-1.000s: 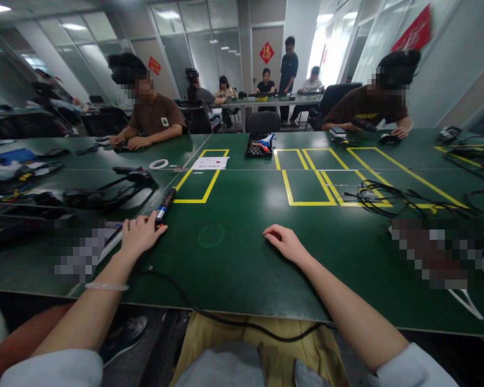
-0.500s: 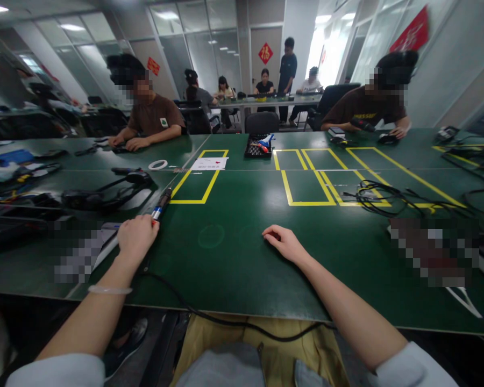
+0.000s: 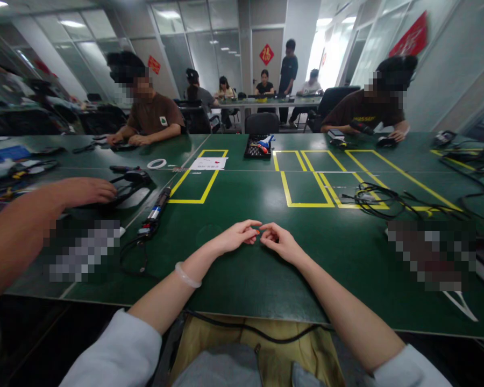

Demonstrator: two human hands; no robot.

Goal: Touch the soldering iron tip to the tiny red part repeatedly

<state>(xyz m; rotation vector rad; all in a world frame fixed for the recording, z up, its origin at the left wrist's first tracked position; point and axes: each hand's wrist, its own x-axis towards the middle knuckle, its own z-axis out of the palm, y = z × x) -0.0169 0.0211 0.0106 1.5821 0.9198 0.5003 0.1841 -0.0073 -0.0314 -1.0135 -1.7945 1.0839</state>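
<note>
My left hand [image 3: 239, 236] is closed in a pinch in front of me, with a small orange piece [image 3: 257, 232] at its fingertips. The piece is too small to identify. My right hand [image 3: 280, 240] sits just beside it, fingers curled, their tips almost meeting those of the left. Whether the right fingers hold anything is hidden. An electric screwdriver [image 3: 156, 208] with a dark and silver body lies on the green table [image 3: 229, 290], left of my hands and apart from them. Its black cord [image 3: 131, 269] curls below it.
Another person's arm [image 3: 52, 201] reaches in from the left over black gear. Yellow tape outlines [image 3: 310, 205] mark the table. A black tray [image 3: 258, 148] of small parts stands at the back. Black cables [image 3: 381, 199] lie at the right. Two people sit opposite.
My left hand has let go of the electric screwdriver and moved right to meet my right hand. The screwdriver now lies on the table. Another person's arm has come in from the left.
</note>
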